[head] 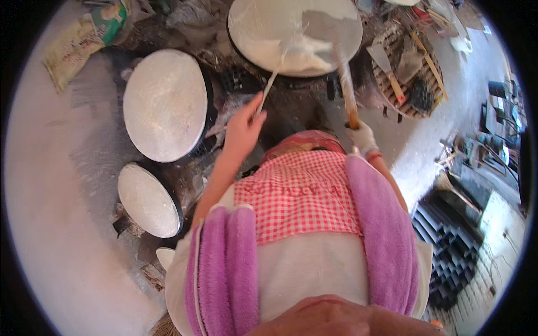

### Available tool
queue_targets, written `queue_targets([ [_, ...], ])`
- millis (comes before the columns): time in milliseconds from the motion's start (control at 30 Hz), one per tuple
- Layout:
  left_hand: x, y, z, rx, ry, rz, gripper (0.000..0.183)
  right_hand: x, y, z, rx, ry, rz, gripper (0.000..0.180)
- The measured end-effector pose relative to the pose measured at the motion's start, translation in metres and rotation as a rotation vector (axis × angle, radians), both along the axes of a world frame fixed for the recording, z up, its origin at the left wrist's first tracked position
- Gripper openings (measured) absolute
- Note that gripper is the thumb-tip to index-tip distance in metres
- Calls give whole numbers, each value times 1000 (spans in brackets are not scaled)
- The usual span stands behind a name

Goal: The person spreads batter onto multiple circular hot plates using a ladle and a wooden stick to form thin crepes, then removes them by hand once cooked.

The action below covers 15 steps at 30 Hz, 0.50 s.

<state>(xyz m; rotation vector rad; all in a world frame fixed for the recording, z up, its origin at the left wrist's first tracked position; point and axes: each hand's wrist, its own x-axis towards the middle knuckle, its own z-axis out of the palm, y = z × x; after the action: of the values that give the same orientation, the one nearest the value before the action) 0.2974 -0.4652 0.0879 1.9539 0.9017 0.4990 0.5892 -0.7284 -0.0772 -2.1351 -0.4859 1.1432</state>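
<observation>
A large round griddle (330,25) lies at the top, partly covered with pale batter (307,52) and showing a grey patch toward its right. My left hand (245,128) grips a thin, light-coloured stick (271,86); its far end reaches over the batter and is blurred. In my right hand (362,136), which looks gloved, is the wooden handle (346,90) of a tool. That handle points at the griddle's right side, where motion blur hides its far end.
Left stand two smaller griddles bearing whitish round layers (166,105) (147,201). On the right, a slatted round tray (380,82) holds a scraper (384,67), a wooden stick (431,65) and a dark cloth-like item (421,95). A printed sack (73,54) lies upper left; dark stacked pieces (445,252) sit lower right.
</observation>
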Motion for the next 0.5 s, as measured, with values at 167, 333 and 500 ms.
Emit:
queue_targets([
  [167, -15, -1, 72, -850, -495, 191, 41, -117, 148, 110, 402, 309, -478, 18],
  [333, -83, 15, 80, -785, -608, 372, 38, -183, 253, 110, 446, 660, -199, 27],
  [500, -166, -7, 63, -749, -578, 610, 34, -202, 208, 99, 419, 754, -308, 27],
])
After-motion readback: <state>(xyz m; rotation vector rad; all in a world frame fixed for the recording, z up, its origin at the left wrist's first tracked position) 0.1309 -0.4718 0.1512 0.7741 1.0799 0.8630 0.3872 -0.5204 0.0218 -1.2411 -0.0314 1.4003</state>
